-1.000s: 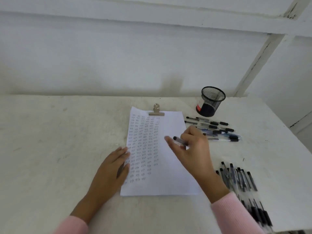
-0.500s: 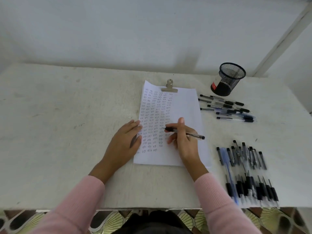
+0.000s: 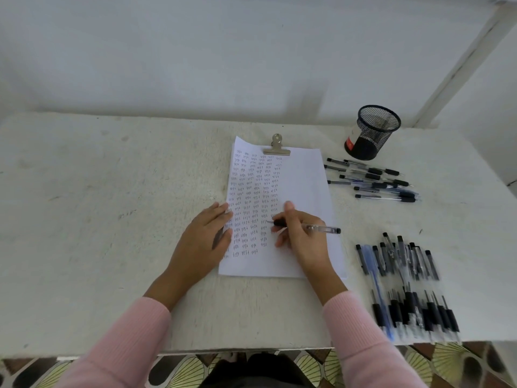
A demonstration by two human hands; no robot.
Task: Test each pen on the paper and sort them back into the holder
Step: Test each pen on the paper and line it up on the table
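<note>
A white sheet of paper (image 3: 302, 186) lies on the table, held by a metal clip (image 3: 276, 147) at its top and covered with columns of small written marks. My right hand (image 3: 303, 236) grips a clear pen with a black grip (image 3: 321, 228), its tip touching the paper beside the marks. My left hand (image 3: 207, 236) rests flat on the paper's left edge. A black mesh holder (image 3: 373, 133) stands at the back right. Several pens (image 3: 375, 180) lie in front of the holder. A larger group of pens (image 3: 405, 284) lies at the near right.
The white table (image 3: 98, 219) has its front edge close to me, with a patterned floor (image 3: 181, 371) below. A pale wall rises behind the table, and a white post (image 3: 458, 65) slants up at the right.
My right hand brought the pen from above the paper's right side down to the marks and turned it into a writing grip. My view tilted downward.
</note>
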